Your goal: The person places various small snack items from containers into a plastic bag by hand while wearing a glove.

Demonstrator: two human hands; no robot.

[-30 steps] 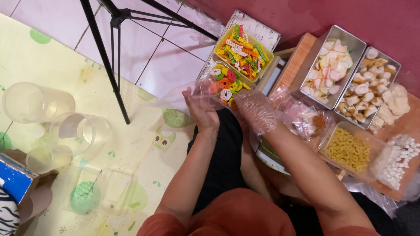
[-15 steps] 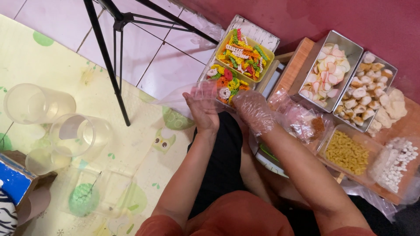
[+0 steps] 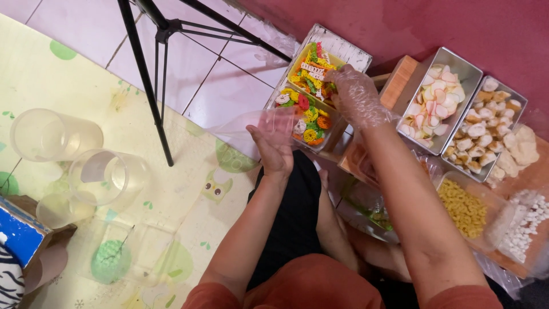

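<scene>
My left hand (image 3: 275, 147) pinches the mouth of a thin clear plastic bag (image 3: 243, 130), held above the floor mat just in front of my knee. My right hand (image 3: 355, 96), in a clear plastic glove, reaches into the upper tray of colourful ring-shaped crackers (image 3: 313, 67). Its fingers curl down among the pieces, and whether it grips any is hidden. A second tray of the same colourful crackers (image 3: 306, 121) sits right below it, between my two hands.
To the right are a metal tray of pink-and-white slices (image 3: 437, 106), a metal tray of beige pieces (image 3: 486, 134), a tub of yellow macaroni shapes (image 3: 463, 209) and a bag of small white pieces (image 3: 529, 229). Black tripod legs (image 3: 150, 86) and clear jars (image 3: 106, 177) stand on the left.
My right hand has left the bag's mouth and moved up and right into the upper cracker tray. My left hand keeps holding the bag in about the same place.
</scene>
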